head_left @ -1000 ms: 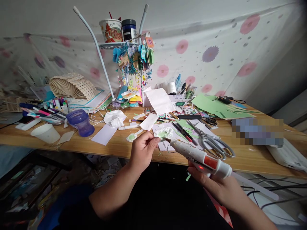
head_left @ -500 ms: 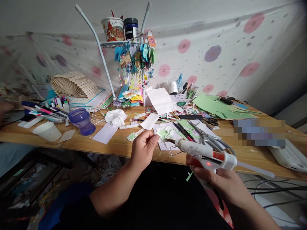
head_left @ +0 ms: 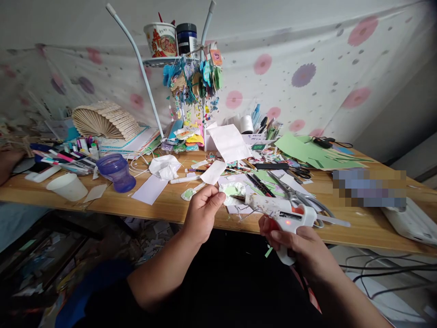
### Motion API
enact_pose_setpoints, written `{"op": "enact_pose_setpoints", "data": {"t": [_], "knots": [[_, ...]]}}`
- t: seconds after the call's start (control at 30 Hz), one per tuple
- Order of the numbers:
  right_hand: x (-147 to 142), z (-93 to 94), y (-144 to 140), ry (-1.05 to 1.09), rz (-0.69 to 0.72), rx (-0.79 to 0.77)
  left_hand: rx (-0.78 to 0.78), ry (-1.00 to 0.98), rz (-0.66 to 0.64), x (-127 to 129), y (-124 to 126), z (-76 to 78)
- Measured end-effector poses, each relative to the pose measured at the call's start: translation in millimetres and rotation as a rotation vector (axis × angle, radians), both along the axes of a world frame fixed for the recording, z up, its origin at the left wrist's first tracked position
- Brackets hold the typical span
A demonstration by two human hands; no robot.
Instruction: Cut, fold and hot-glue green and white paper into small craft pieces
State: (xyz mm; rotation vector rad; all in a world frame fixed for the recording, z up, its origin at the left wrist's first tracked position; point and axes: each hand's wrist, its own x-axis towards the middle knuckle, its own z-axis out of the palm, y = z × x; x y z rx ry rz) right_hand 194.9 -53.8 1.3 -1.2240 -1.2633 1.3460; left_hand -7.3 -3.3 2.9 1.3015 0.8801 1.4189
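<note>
My left hand [head_left: 201,214] pinches a small green and white paper cutout [head_left: 232,191] above the front edge of the wooden table [head_left: 344,228]. My right hand [head_left: 293,246] grips a white hot glue gun [head_left: 285,214] with an orange trigger and a lit red light. The gun's nozzle points left and touches the cutout's right side. A similar small green cutout [head_left: 187,194] lies on the table just left of my left hand.
Large scissors [head_left: 300,197] lie behind the glue gun. A purple cup [head_left: 116,172], a white cup [head_left: 68,187], crumpled tissue [head_left: 164,166], markers [head_left: 64,157], green paper sheets [head_left: 307,152] and a hanging craft stand [head_left: 191,86] crowd the table. Another person's hand [head_left: 7,161] rests at far left.
My right hand turned the glue gun upright and moved it left, bringing the nozzle onto the cutout. My left hand stayed almost still. A hand appeared at the far left.
</note>
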Motion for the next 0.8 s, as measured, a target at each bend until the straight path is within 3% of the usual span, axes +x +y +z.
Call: {"op": "enact_pose_setpoints", "data": {"t": [0.2,0.5,0.8], "knots": [[6,-6.0,5,0.086,0.044,0.096,0.016,0.014,0.028,1,1,0.3],[-2,-6.8,3,0.043,0.059,0.021,0.118,0.130,0.075,2,-2,2.2],[11,-7.2,7,0.130,0.091,0.129,0.016,0.031,0.070,2,1,-0.8]]}}
